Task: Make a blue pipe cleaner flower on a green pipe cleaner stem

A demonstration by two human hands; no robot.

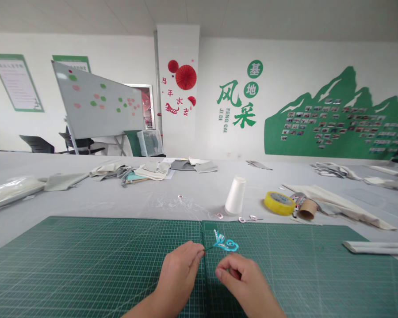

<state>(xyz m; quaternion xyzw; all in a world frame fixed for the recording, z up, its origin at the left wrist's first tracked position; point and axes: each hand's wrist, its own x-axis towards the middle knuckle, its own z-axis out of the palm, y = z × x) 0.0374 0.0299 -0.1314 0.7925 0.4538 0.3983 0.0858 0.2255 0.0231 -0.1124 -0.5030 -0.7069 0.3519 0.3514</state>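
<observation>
Blue ornament (226,243) beyond left hand (183,270).

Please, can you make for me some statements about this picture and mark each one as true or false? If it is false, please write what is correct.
1. The left hand holds the thin dark green stem of the blue piece. True.
2. The yellow tape roll lies to the right of the white cone. True.
3. The white cone lies on its side. False: it stands upright.
4. The right hand holds the yellow tape roll. False: the roll lies on the table, beyond both hands.
5. The cutting mats are red. False: they are green.
</observation>
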